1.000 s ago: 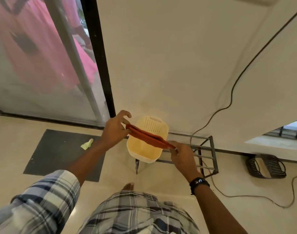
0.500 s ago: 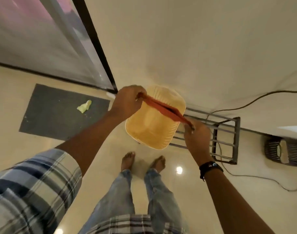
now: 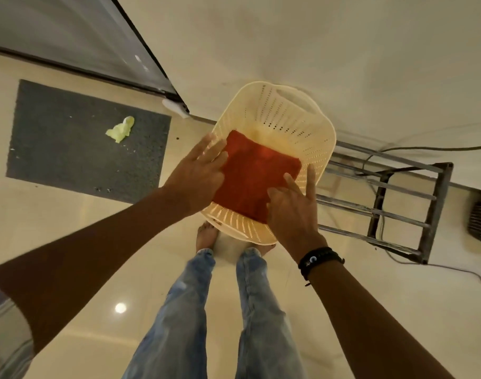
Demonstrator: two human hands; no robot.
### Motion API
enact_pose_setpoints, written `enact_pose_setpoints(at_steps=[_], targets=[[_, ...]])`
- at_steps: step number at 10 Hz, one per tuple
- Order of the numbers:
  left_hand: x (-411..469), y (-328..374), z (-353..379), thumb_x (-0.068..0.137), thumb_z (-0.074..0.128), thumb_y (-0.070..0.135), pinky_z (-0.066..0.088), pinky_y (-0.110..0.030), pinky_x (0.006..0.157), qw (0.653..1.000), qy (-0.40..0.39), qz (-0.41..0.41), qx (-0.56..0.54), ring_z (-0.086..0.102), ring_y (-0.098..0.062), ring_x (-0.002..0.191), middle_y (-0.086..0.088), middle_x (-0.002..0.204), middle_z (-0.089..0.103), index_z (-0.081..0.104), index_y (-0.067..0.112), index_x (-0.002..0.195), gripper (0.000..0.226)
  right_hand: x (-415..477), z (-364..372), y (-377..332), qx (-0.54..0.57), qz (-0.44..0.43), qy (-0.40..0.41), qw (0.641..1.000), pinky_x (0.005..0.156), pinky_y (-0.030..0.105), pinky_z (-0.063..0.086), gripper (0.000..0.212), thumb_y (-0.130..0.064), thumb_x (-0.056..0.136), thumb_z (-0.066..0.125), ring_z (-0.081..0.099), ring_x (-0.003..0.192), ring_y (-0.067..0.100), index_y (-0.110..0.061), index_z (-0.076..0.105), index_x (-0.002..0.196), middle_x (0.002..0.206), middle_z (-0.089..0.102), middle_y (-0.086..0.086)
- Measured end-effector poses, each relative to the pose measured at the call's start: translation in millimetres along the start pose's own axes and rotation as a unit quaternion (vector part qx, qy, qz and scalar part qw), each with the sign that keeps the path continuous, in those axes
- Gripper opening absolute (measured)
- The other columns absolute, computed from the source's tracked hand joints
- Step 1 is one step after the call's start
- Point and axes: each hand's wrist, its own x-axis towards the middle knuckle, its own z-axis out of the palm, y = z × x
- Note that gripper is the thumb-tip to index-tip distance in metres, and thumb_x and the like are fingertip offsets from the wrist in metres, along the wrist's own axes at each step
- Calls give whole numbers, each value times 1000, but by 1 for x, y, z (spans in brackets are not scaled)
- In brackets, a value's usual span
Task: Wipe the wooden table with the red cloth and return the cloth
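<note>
Stretched taut between both hands half a second ago, the red cloth (image 3: pixel 257 176) now lies folded flat in the cream basket (image 3: pixel 310 110). The hands have gone from pinching its ends to lying on top of it.

- Far left of basket: grey mat (image 3: pixel 69 149) on the floor, with a crumpled yellow-green scrap (image 3: pixel 121 129) on it.
- Left hand (image 3: pixel 198 170): fingers straight and together, resting on the cloth's left edge at the basket's left wall. Grips nothing.
- Cloth: on the basket floor, filling the near half.
- Right hand (image 3: pixel 294 206): fingers spread and straight, pressing the cloth's near right corner. Nothing held.
- Right of basket: metal rack (image 3: pixel 398 203) against the wall.

Step in hand, as I judge it: the return, nearly done. No wooden table in view, so wiping can't be checked. Next move: lift both palms straight up so the fold stays put.
</note>
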Motion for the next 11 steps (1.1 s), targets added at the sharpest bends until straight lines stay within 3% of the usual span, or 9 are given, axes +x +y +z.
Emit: enact_pose_setpoints(at_steps=[1, 2, 3, 6, 7, 8, 9, 10, 11], targets=[[20, 0, 22, 84, 73, 38, 26, -53, 119, 999, -44, -4, 24, 58, -37, 127, -19, 124, 68, 71, 7, 115, 44, 28, 7, -5, -51, 2, -47, 998, 118, 59, -11, 49, -39, 95, 53, 32, 143, 31, -15, 47, 137, 140, 52, 11], [46, 7, 33, 94, 56, 54, 9, -53, 124, 993, -100, -27, 55, 29, -38, 149, -23, 158, 35, 34, 6, 152, 79, 53, 22, -5, -140, 23, -117, 983, 118, 61, -6, 81, -42, 95, 51, 13, 150, 38, -4, 11, 155, 159, 19, 25], [64, 12, 38, 94, 55, 51, -5, -53, 124, 968, -222, -48, 104, 3, -39, 155, -24, 166, 3, 4, -1, 157, 97, 63, 35, 1, -209, 66, -168, 961, 117, 62, -10, 97, -53, 93, 50, -2, 150, 43, 4, 0, 154, 161, 3, 26], [77, 21, 65, 96, 40, 59, -16, -55, 121, 931, -312, -93, 162, -22, -38, 151, -24, 163, -22, -23, -6, 149, 105, 79, 50, -4, -286, 68, -221, 930, 113, 67, -14, 86, -65, 91, 40, -20, 143, 53, -13, 19, 156, 164, -1, 19], [77, 21, 64, 96, 42, 57, -17, -54, 120, 934, -308, -96, 150, -21, -38, 151, -24, 162, -22, -22, -6, 150, 105, 80, 49, -7, -296, 83, -226, 925, 114, 67, -12, 89, -67, 92, 27, -18, 143, 54, -7, 9, 156, 163, -3, 22], [68, 22, 55, 100, 42, 48, -9, -52, 124, 951, -270, -84, 128, -15, -39, 153, -25, 164, -15, -14, -5, 153, 94, 73, 44, -9, -282, 110, -206, 931, 115, 65, -12, 91, -64, 91, 34, -15, 144, 54, -3, 11, 155, 161, 3, 26], [53, 24, 36, 104, 36, 40, -5, -50, 126, 963, -247, -86, 73, -8, -40, 154, -28, 164, -7, -5, -4, 156, 80, 56, 35, -11, -196, 102, -187, 957, 112, 66, -18, 63, -61, 91, 47, -6, 147, 49, -21, 51, 140, 157, 29, 21], [24, 33, 13, 104, 40, 37, 0, -49, 126, 967, -231, -110, 9, -1, -41, 154, -26, 166, 2, 0, 0, 157, 76, 19, 6, -14, -170, 72, -155, 971, 109, 63, -20, 50, -57, 92, 51, 10, 148, 44, -25, 61, 129, 142, 53, 13], [1, 43, -19, 104, 44, 30, 2, -49, 125, 974, -190, -114, -50, 4, -38, 155, -21, 167, 7, 5, 4, 158, 71, -25, -19, -16, -129, 54, -76, 987, 111, 60, -16, 58, -43, 97, 49, 5, 150, 40, -10, 41, 144, 156, 30, 21]])
